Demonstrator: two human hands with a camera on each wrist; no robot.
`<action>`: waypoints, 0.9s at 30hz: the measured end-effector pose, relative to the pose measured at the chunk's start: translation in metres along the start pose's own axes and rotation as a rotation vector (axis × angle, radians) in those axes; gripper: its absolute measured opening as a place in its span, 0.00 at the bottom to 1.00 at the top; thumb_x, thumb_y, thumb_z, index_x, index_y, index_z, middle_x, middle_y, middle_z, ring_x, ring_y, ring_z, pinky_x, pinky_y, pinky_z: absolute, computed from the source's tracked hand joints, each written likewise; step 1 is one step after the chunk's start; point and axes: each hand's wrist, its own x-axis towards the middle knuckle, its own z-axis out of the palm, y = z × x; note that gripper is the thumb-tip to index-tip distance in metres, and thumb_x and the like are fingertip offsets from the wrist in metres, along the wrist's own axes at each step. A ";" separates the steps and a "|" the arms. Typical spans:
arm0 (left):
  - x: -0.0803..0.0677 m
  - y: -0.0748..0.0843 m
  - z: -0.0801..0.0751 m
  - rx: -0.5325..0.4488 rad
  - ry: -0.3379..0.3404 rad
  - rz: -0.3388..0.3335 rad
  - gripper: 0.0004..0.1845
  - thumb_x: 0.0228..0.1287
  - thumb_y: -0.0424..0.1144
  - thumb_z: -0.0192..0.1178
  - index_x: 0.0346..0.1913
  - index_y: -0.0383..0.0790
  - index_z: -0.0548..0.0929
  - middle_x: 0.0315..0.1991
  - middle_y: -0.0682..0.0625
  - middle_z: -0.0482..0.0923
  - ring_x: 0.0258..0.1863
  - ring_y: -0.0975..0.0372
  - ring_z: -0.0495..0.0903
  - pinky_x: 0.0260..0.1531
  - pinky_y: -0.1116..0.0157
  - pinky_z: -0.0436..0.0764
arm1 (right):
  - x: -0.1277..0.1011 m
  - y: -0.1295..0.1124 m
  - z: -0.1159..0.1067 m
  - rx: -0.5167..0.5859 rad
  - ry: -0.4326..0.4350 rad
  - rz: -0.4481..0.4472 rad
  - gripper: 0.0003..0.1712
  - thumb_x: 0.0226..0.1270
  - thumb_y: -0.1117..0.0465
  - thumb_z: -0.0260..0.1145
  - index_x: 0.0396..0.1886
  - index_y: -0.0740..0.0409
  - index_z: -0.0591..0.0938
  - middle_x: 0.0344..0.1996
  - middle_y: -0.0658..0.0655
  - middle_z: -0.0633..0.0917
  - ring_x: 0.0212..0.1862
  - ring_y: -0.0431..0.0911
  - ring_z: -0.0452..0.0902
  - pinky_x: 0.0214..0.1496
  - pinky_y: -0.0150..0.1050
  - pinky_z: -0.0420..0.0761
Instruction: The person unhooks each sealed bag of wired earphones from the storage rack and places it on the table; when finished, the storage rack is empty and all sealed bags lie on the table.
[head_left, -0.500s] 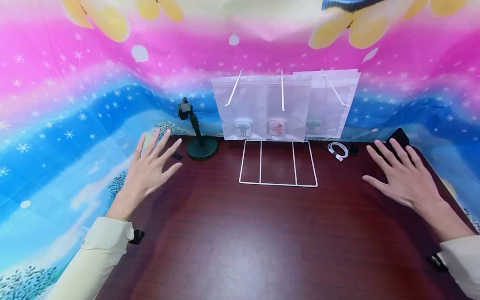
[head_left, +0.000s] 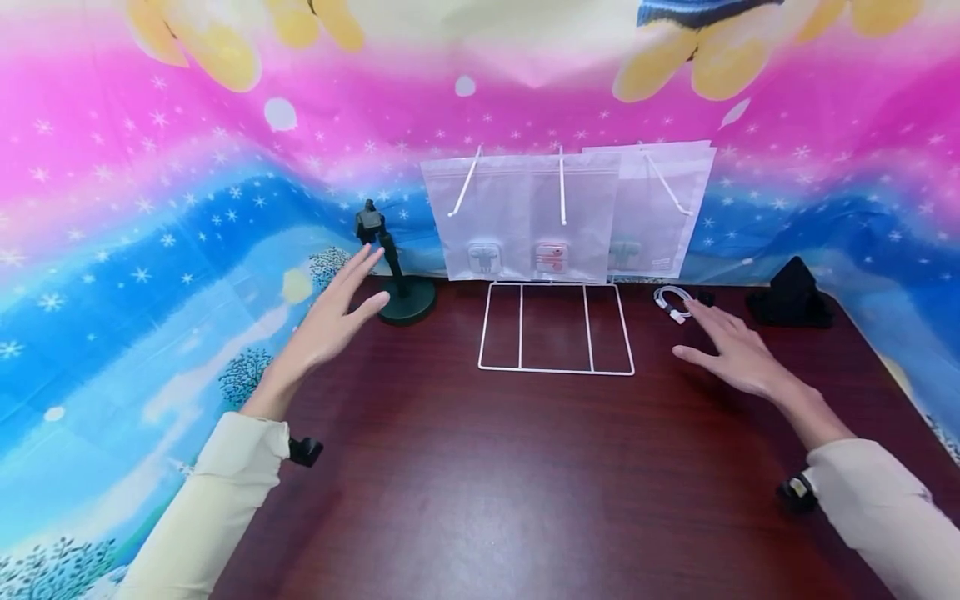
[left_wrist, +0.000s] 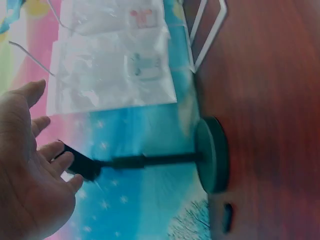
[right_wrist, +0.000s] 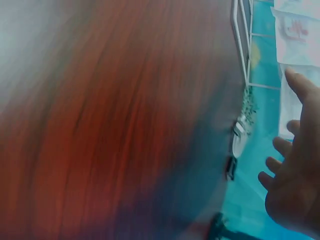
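My left hand point(head_left: 333, 312) is raised over the left side of the table, fingers extended and holding nothing. In the head view it overlaps the black stand point(head_left: 405, 302) with a round base. My right hand point(head_left: 738, 354) hovers on the right, empty, its fingertips near a coiled white cable point(head_left: 671, 302). At the back, a white wire rack point(head_left: 557, 370) carries translucent zip bags on its prongs: a left bag point(head_left: 480, 208), a middle bag point(head_left: 577, 200) and a right bag point(head_left: 678, 225). Small cases of earphones show in the bags, white in the left and red in the middle.
A black folding holder point(head_left: 791, 300) stands at the back right, with a small black block point(head_left: 706, 297) beside the cable. A small dark object point(left_wrist: 228, 217) lies near the stand's base. Printed cloth point(head_left: 225, 183) encloses the dark wooden table point(head_left: 525, 467).
Both hands have moved inward, toward the middle, and turned more edge-on. The black folding holder at the right now shows fully. The bags and rack have stayed in place.
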 end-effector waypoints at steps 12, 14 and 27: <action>0.045 0.041 0.000 -0.028 0.062 0.023 0.38 0.79 0.58 0.54 0.84 0.67 0.49 0.85 0.59 0.43 0.84 0.57 0.43 0.76 0.35 0.50 | 0.044 -0.010 0.042 0.209 -0.144 -0.071 0.55 0.70 0.38 0.69 0.85 0.54 0.54 0.82 0.68 0.53 0.80 0.73 0.39 0.68 0.82 0.42; 0.052 0.045 -0.001 -0.022 0.084 0.023 0.38 0.80 0.54 0.54 0.85 0.61 0.50 0.85 0.55 0.44 0.84 0.56 0.43 0.77 0.37 0.50 | 0.049 -0.012 0.047 0.201 -0.135 -0.108 0.56 0.67 0.37 0.70 0.85 0.52 0.55 0.82 0.67 0.54 0.80 0.72 0.40 0.69 0.81 0.41; 0.092 0.057 0.002 -0.174 0.094 -0.133 0.38 0.80 0.55 0.52 0.85 0.60 0.48 0.85 0.53 0.47 0.81 0.53 0.55 0.76 0.51 0.63 | 0.060 -0.017 0.052 0.227 -0.230 -0.093 0.57 0.62 0.41 0.77 0.83 0.54 0.60 0.84 0.62 0.50 0.83 0.65 0.30 0.73 0.77 0.36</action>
